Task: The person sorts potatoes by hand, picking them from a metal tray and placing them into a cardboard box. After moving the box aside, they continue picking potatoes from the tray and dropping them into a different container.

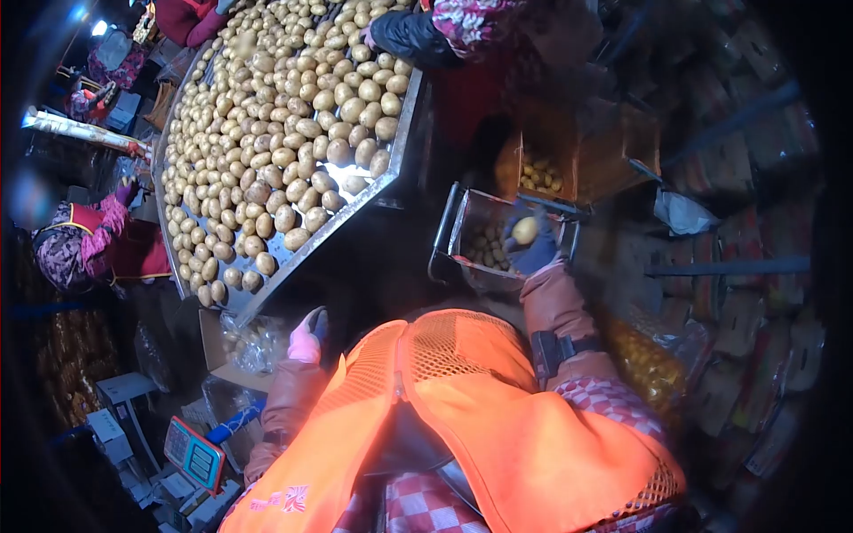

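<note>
Many potatoes (267, 133) cover a metal sorting table (355, 197) ahead and to the left. My right hand (533, 249), in a dark glove, holds one potato (525, 231) above a crate (455, 233) that has more potatoes (487, 245) in it. My left hand (308, 336), in a pink and grey glove, is low beside the table's near edge, right of a cardboard box (213, 342) with clear plastic bags (255, 345). Its fingers are too blurred to tell whether they are closed.
A co-worker's dark sleeve (413, 38) reaches over the table's far right. Another person (89, 240) is at the left. Behind the crate stands a box of potatoes (542, 176). A scale display (194, 455) is at the lower left, a bag of potatoes (644, 360) at the right.
</note>
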`<state>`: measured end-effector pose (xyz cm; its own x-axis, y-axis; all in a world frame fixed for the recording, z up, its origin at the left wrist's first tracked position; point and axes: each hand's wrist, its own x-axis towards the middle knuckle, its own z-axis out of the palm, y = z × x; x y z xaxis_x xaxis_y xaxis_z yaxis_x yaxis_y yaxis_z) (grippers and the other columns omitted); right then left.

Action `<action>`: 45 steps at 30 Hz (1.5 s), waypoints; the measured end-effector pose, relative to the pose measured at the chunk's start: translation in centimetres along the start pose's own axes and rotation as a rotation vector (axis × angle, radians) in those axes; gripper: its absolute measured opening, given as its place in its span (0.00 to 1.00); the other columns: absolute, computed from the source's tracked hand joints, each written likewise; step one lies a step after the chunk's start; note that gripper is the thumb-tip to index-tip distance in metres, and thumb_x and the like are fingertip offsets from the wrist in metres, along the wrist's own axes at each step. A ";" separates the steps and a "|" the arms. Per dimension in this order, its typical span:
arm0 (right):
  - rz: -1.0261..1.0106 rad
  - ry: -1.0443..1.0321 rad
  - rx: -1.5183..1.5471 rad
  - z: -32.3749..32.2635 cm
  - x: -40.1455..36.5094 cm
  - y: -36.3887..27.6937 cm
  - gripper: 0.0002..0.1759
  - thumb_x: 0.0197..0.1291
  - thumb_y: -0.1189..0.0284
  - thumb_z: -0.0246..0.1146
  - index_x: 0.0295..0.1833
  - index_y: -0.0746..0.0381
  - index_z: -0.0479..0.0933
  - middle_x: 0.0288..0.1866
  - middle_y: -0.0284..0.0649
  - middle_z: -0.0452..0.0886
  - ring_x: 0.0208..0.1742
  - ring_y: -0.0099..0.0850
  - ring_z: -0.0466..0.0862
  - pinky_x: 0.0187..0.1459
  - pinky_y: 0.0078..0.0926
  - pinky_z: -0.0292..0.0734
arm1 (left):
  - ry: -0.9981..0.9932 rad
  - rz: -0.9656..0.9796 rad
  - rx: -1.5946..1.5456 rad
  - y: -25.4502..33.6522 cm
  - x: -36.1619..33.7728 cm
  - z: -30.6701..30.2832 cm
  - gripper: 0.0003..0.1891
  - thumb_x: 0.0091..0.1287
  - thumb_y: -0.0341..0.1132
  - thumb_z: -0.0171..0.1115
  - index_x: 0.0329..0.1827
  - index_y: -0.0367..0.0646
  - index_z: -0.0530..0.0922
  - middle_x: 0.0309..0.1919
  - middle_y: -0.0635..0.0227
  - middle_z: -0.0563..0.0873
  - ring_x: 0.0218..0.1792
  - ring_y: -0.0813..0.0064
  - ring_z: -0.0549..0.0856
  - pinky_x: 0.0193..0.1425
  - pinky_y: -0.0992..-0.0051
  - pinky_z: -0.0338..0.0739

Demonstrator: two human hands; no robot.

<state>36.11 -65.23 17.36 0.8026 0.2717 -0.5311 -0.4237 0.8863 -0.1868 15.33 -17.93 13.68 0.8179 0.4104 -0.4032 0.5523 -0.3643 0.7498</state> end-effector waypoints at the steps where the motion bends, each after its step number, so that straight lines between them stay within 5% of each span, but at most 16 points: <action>1: -0.059 0.041 -0.063 -1.2 0.4 -1.7 0.20 0.63 0.52 0.71 0.51 0.53 0.80 0.37 0.32 0.83 0.36 0.30 0.83 0.30 0.24 0.75 | 0.011 -0.001 0.028 -3.8 0.8 -0.5 0.16 0.75 0.37 0.64 0.61 0.43 0.84 0.52 0.66 0.90 0.52 0.76 0.85 0.61 0.75 0.77; 5: -0.134 0.208 -0.043 -3.8 -0.2 -8.0 0.10 0.63 0.59 0.71 0.43 0.48 0.77 0.34 0.24 0.82 0.31 0.20 0.81 0.24 0.17 0.70 | 0.077 -0.303 -0.101 -7.4 -1.8 -1.5 0.18 0.74 0.41 0.65 0.62 0.42 0.83 0.52 0.61 0.90 0.53 0.73 0.87 0.61 0.73 0.78; 9: -0.177 0.221 -0.344 -5.8 0.5 -8.3 0.14 0.63 0.52 0.70 0.43 0.48 0.77 0.33 0.24 0.80 0.29 0.23 0.79 0.19 0.19 0.66 | 0.073 -0.398 0.019 -18.2 -2.1 -1.6 0.20 0.74 0.43 0.65 0.64 0.42 0.81 0.52 0.62 0.90 0.52 0.72 0.87 0.61 0.72 0.78; 12: -0.113 0.282 -0.358 -4.7 0.9 -6.7 0.17 0.64 0.49 0.68 0.43 0.49 0.77 0.32 0.26 0.79 0.27 0.25 0.77 0.17 0.19 0.64 | -0.005 -0.392 0.197 -11.4 -5.3 -1.3 0.20 0.74 0.44 0.64 0.63 0.42 0.81 0.53 0.61 0.90 0.54 0.70 0.87 0.63 0.71 0.78; 13: -0.068 0.280 -0.418 -5.5 1.5 -7.2 0.16 0.65 0.51 0.67 0.47 0.50 0.78 0.38 0.31 0.82 0.34 0.28 0.81 0.24 0.23 0.75 | -0.003 -0.441 0.131 -12.8 -5.3 -1.2 0.19 0.74 0.43 0.64 0.62 0.41 0.82 0.53 0.61 0.89 0.55 0.72 0.86 0.63 0.71 0.77; 16: -0.244 0.334 -0.232 -4.1 2.4 -5.4 0.18 0.66 0.56 0.66 0.57 0.53 0.79 0.48 0.36 0.83 0.45 0.32 0.83 0.39 0.30 0.84 | -0.011 -0.497 0.177 -13.1 -5.9 -1.1 0.18 0.75 0.40 0.63 0.62 0.40 0.81 0.54 0.63 0.89 0.54 0.74 0.85 0.62 0.71 0.77; 18: -0.338 -0.011 -0.706 -8.4 3.5 -6.7 0.22 0.67 0.64 0.64 0.65 0.54 0.77 0.55 0.38 0.82 0.54 0.35 0.81 0.51 0.35 0.84 | -0.006 -0.490 0.014 -17.1 -5.6 -1.0 0.18 0.75 0.39 0.62 0.62 0.39 0.81 0.53 0.64 0.89 0.52 0.74 0.85 0.61 0.72 0.78; 20: -0.117 0.136 -0.490 -6.0 2.0 -7.1 0.21 0.66 0.66 0.65 0.64 0.53 0.79 0.54 0.36 0.83 0.54 0.32 0.83 0.57 0.33 0.82 | -0.007 -0.484 -0.144 -17.7 -6.3 -0.7 0.17 0.76 0.38 0.62 0.62 0.39 0.80 0.51 0.65 0.88 0.50 0.73 0.85 0.59 0.72 0.79; 22: -0.172 0.219 -0.506 -6.4 2.4 -7.5 0.21 0.64 0.66 0.67 0.62 0.53 0.80 0.48 0.34 0.83 0.46 0.30 0.83 0.47 0.27 0.83 | 0.026 -0.579 -0.306 -11.7 -8.2 -0.1 0.16 0.77 0.37 0.60 0.62 0.38 0.80 0.48 0.65 0.87 0.47 0.74 0.84 0.56 0.73 0.80; 26: -0.148 0.198 -0.686 -7.5 3.8 -7.9 0.17 0.63 0.67 0.67 0.58 0.54 0.80 0.40 0.32 0.81 0.36 0.27 0.81 0.30 0.20 0.73 | -0.092 -0.546 0.139 -5.1 -9.3 -0.3 0.15 0.77 0.35 0.59 0.62 0.37 0.80 0.48 0.64 0.87 0.46 0.75 0.84 0.55 0.74 0.79; 30: -0.014 0.350 -0.857 -9.5 8.0 -5.3 0.20 0.61 0.66 0.68 0.59 0.55 0.79 0.45 0.35 0.83 0.41 0.33 0.83 0.34 0.32 0.74 | -0.138 -0.467 0.303 -10.7 -9.0 0.3 0.17 0.77 0.36 0.61 0.62 0.37 0.80 0.48 0.63 0.88 0.46 0.74 0.84 0.56 0.72 0.79; 32: 0.131 0.424 -0.801 -9.2 10.3 -3.6 0.23 0.61 0.66 0.70 0.61 0.56 0.78 0.50 0.41 0.85 0.47 0.42 0.86 0.42 0.41 0.80 | -0.104 -0.495 0.069 -13.6 -8.5 0.5 0.19 0.76 0.39 0.62 0.63 0.36 0.79 0.48 0.63 0.89 0.47 0.74 0.84 0.56 0.72 0.78; 36: 0.283 0.517 -0.894 -11.5 14.9 -1.6 0.22 0.61 0.65 0.69 0.61 0.56 0.78 0.51 0.41 0.85 0.47 0.42 0.85 0.41 0.41 0.80 | -0.236 -0.545 0.257 -10.8 -7.9 1.3 0.20 0.76 0.41 0.62 0.64 0.36 0.79 0.49 0.62 0.90 0.49 0.76 0.85 0.57 0.74 0.78; 40: 0.325 0.640 -1.324 -16.7 19.1 -2.8 0.22 0.62 0.64 0.69 0.60 0.56 0.78 0.51 0.40 0.85 0.47 0.41 0.85 0.40 0.41 0.80 | -0.301 -0.521 0.366 -13.8 -9.5 1.1 0.20 0.76 0.43 0.60 0.63 0.38 0.80 0.47 0.59 0.90 0.47 0.71 0.87 0.55 0.70 0.79; 41: 0.358 0.672 -1.498 -18.5 19.6 -3.1 0.22 0.62 0.63 0.68 0.60 0.56 0.78 0.51 0.40 0.85 0.46 0.41 0.85 0.39 0.41 0.80 | -0.262 -0.512 0.300 -14.9 -10.4 1.3 0.18 0.77 0.40 0.61 0.61 0.35 0.81 0.38 0.67 0.89 0.39 0.77 0.84 0.46 0.75 0.78; 45: 0.572 0.733 -2.091 -25.7 20.4 -3.9 0.21 0.62 0.62 0.68 0.59 0.56 0.79 0.51 0.40 0.85 0.46 0.41 0.85 0.38 0.42 0.80 | -0.248 -0.667 0.286 -20.7 -15.1 0.0 0.19 0.76 0.43 0.62 0.62 0.38 0.81 0.39 0.67 0.89 0.38 0.77 0.85 0.45 0.74 0.78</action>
<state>43.37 -72.76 -14.04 0.4483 -0.2983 -0.8426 -0.5676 -0.8233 -0.0105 -8.45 -16.55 4.23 0.2899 0.4319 -0.8541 0.9344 -0.3209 0.1548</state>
